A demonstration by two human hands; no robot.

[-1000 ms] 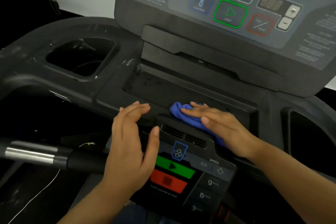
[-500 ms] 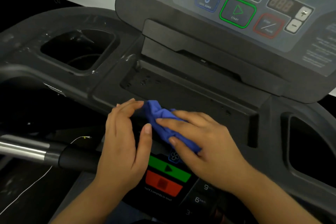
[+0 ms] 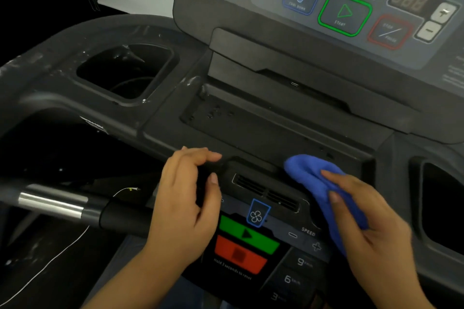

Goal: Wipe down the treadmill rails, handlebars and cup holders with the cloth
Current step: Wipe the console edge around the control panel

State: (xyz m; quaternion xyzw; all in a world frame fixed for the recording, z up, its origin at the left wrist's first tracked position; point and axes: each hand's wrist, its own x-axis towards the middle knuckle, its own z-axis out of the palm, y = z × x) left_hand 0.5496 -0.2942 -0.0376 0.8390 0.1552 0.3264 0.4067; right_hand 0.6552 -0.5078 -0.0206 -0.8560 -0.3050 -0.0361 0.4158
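My right hand (image 3: 371,223) presses a bunched blue cloth (image 3: 311,178) against the right side of the treadmill's lower control pod, beside the fan vent (image 3: 266,192). My left hand (image 3: 187,206) rests on the pod's left edge, fingers curled over it and holding nothing. The left handlebar (image 3: 57,204), chrome and black, runs off to the left. One dark cup holder (image 3: 125,71) sits at upper left and another cup holder (image 3: 442,208) at the right edge. The shallow tray (image 3: 263,130) lies between them.
The tilted console panel (image 3: 346,12) with its green start button overhangs the tray at the top. Green and red buttons (image 3: 243,246) and number keys sit between my wrists. A thin white cable (image 3: 50,263) hangs below the handlebar. White specks mark the left cup holder's rim.
My right hand has slid the cloth from the pod's left-centre, by my left fingertips, over to its right side, uncovering the vent. My left hand has stayed on the pod's edge.
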